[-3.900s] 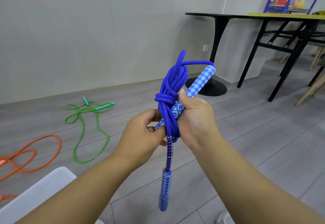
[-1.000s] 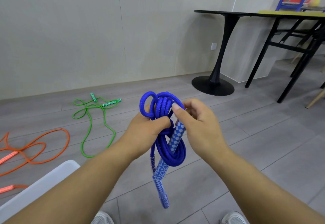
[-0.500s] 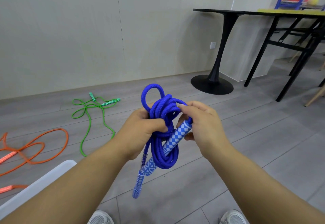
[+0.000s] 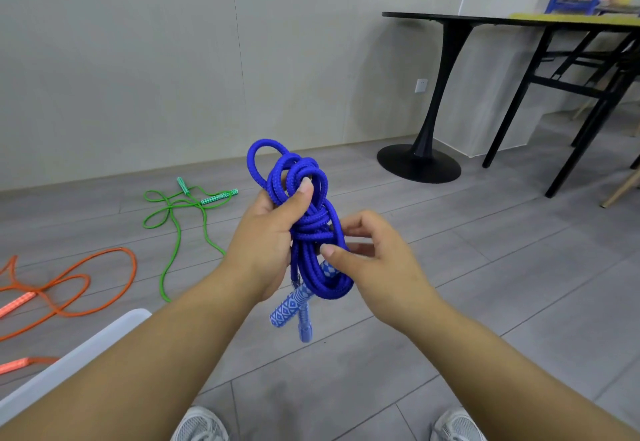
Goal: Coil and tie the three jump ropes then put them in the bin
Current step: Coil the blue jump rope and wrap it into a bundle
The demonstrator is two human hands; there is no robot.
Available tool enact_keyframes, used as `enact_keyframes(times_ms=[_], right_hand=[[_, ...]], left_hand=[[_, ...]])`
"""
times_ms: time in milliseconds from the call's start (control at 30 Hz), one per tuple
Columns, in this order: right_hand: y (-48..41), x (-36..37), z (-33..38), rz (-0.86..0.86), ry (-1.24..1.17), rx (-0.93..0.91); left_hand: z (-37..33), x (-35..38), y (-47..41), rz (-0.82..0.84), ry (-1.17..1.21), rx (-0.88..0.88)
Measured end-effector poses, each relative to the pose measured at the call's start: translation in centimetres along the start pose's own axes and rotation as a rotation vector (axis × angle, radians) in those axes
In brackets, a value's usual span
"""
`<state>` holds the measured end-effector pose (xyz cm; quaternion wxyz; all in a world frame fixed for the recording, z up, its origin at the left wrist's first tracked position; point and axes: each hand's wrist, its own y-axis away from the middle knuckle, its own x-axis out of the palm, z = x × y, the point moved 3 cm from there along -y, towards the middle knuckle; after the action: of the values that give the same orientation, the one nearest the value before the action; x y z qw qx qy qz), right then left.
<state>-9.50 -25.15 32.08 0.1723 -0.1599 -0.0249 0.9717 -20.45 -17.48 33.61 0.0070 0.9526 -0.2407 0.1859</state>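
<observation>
An orange rope sprawls loose on the grey floor at far left. Beside it is the pale corner of what appears to be the white bin, and a green rope lies uncoiled farther back near the wall. At centre, the person holds a blue rope in the air at chest height, well apart from the bin. The left hand is curled round the upper loops with its thumb clamped across them. The right hand pinches the lower coil just under the wrap, thumb in front and fingers bent behind. A black table stands at right.

The wrap round the middle of the bundle looks bunched rather than snug. If either hand lets go before it is pulled tight, the turns could slacken and the coil could spill open on the way to the bin. One top loop stands out wider than the rest and may snag or slip free. Two ropes have not yet been coiled, so the task appears to be under a third done.

The blue bundle's long axis runs close to upright and leans slightly. Its loops point up toward the wall, and its two patterned handles hang below, pointing down at the floor between the person's shoes.
</observation>
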Motion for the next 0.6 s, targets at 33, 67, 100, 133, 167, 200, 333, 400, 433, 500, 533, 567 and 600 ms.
enact_keyframes(times_ms=[33,67,100,133,167,200,333,400,433,500,533,567,600], right_hand=[[0.0,0.1,0.0,0.055,-0.091,0.029],[0.1,0.3,0.0,0.107,-0.181,0.053],[0.1,0.5,-0.1,0.135,-0.239,0.063],[0.0,0.5,-0.3,0.134,-0.258,0.063],[-0.1,0.4,-0.5,0.121,-0.258,0.066],[-0.2,0.4,-0.7,0.112,-0.262,0.074],[0.0,0.2,-1.3,0.225,-0.304,0.036],[0.2,0.4,-1.6,0.265,-0.227,-0.008],[0.2,0.5,-1.6,0.256,-0.172,-0.026],[-0.1,0.7,-1.8,0.213,-0.084,-0.06],[-0.1,0.7,-1.9,0.193,-0.062,-0.077],[-0.1,0.6,-1.9,0.176,-0.064,-0.087],[-0.1,0.5,-1.9,0.162,-0.086,-0.087]], left_hand=[[-0.2,0.0,0.0,-0.003,0.011,0.009],[-0.4,0.1,-0.1,0.0,0.025,0.015],[-0.6,0.1,-0.2,0.003,0.038,0.02],[-0.7,0.1,-0.2,0.005,0.055,0.03],[-0.8,0.1,-0.3,0.002,0.074,0.044],[-0.9,0.0,-0.4,-0.007,0.094,0.059],[-0.8,-0.2,-0.7,-0.054,0.145,0.085],[-0.6,-0.5,-0.8,-0.05,0.152,0.075],[-0.5,-0.5,-0.8,-0.032,0.128,0.072],[-0.2,-0.7,-0.9,0.004,0.042,0.07],[-0.1,-0.9,-0.9,0.002,0.002,0.074],[0.0,-1.0,-0.8,-0.008,-0.039,0.081],[0.1,-1.2,-0.8,-0.021,-0.085,0.087]])
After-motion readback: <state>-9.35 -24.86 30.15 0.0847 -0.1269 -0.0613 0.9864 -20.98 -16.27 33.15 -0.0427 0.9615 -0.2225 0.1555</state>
